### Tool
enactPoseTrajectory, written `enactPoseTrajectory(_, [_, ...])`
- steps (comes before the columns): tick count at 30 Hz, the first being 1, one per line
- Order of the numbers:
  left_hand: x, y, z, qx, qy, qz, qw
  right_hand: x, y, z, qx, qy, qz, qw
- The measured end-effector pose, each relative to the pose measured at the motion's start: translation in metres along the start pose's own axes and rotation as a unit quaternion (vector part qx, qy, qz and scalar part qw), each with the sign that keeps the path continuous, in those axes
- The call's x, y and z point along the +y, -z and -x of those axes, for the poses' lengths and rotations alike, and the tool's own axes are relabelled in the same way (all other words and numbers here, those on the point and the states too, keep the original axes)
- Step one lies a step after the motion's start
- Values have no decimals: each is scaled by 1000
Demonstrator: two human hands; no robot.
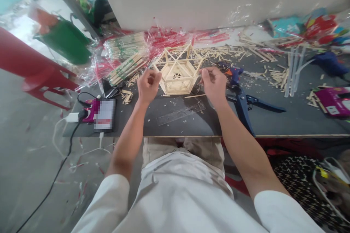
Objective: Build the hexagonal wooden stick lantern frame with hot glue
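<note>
A six-sided lantern-like frame (180, 66) of pale bamboo sticks rests on the dark tabletop, its open struts flaring above a panelled base. My left hand (148, 85) is closed in a pinch at the frame's left side, fingertips against a strut. On the opposite side, my right hand (214, 84) pinches at the right edge of the frame, its other fingers curled. The exact contact of the fingertips is too small to make out. Just in front of the frame lie a clear ruler (180, 112) and a loose thin stick (194, 96).
Blue-handled cutters (244, 107) and a blue glue gun (235, 74) lie right of my right hand. Another glue gun (329, 63) is farther right, near clear glue sticks (294, 71). Bundled sticks (127, 68) lie behind my left hand. A phone (105, 114) sits at the left edge.
</note>
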State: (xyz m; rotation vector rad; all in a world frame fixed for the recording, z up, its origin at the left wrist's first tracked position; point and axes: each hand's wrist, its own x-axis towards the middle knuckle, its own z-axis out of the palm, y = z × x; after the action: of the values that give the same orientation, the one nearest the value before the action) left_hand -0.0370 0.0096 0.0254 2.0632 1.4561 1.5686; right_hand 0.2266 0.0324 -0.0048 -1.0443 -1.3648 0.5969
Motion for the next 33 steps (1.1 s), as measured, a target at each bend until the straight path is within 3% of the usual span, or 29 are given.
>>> enactPoseTrajectory(4, [11, 2, 0, -39, -73, -7, 997, 1, -1, 2, -1, -3, -12, 1000])
enactPoseTrajectory(7, [15, 5, 0, -66, -94, -10, 993, 3, -1, 2, -14, -8, -13, 1000])
enactPoseTrajectory(18, [16, 6, -1, -64, -73, -11, 995, -8, -1, 3, -22, -14, -12, 1000])
enactPoseTrajectory(25, [17, 9, -1, -89, -82, -46, 992, -35, 4, 7, -95, 51, 24, 994])
enactPoseTrajectory(33, [6, 16, -2, -82, -33, -41, 995, -15, 11, 1, -23, 56, 68, 996])
